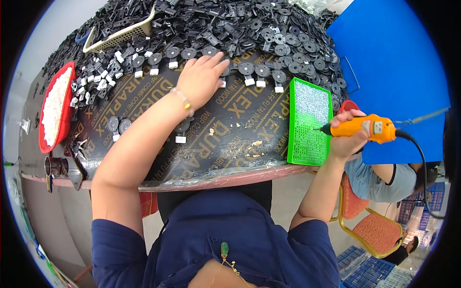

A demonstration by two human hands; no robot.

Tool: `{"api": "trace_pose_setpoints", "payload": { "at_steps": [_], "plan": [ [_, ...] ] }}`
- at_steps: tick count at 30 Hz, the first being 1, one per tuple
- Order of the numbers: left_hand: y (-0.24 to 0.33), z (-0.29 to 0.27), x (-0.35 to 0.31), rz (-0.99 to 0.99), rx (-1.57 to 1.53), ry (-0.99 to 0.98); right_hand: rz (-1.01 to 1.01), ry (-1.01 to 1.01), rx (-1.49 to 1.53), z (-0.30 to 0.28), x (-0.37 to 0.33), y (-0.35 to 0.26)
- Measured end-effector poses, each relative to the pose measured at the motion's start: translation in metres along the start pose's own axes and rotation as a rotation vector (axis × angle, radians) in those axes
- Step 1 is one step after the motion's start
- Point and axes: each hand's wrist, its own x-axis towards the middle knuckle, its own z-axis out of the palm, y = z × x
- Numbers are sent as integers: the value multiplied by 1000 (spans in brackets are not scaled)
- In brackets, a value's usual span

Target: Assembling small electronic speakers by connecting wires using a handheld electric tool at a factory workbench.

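Note:
My right hand [346, 145] is wrapped around an orange electric screwdriver [361, 127] with a black cord. Its bit points left, above the lower part of a green perforated tray [311, 152]. Small silvery screws [312, 101] fill the upper part of that tray. My left hand [202, 79] reaches over a row of black round parts with white blocks, its fingers stretched out and spread. One such part [223, 81] lies partly under its fingers; whether they press on it I cannot tell. Another black disc part [246, 68] sits just to the right.
A big heap of black plastic parts [206, 29] covers the far side, with a cream basket [120, 37] in it. At left stands a red tray [66, 129] of white pieces. A blue panel [394, 72] rises at right, beside another person's arm [384, 174].

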Motion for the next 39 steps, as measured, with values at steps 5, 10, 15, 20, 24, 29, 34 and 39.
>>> {"api": "trace_pose_setpoints", "payload": {
  "at_steps": [5, 10, 15, 20, 24, 29, 34, 39],
  "plan": [
    [-1, 5, 13, 60, -21, -114, -63, 2, 59, 3, -12, -25],
    [45, -36, -27, 56, -246, -314, -136, -182, 268, 35, -24, -40],
    [83, -51, -73, -17, -526, -298, -42, -341, 506, 88, -38, -24],
    [82, -41, -83, -98, -703, -241, 112, -429, 574, 123, -48, -17],
    [83, -40, -84, -124, -754, -156, 126, -454, 594, 136, -54, -13],
    [76, -38, -86, -116, -779, -75, 76, -497, 653, 145, -58, -16],
    [75, -42, -85, -99, -767, -26, 71, -495, 670, 145, -60, -21],
    [77, -41, -89, -84, -691, -9, 74, -515, 677, 148, -58, -21]
  ]
}}
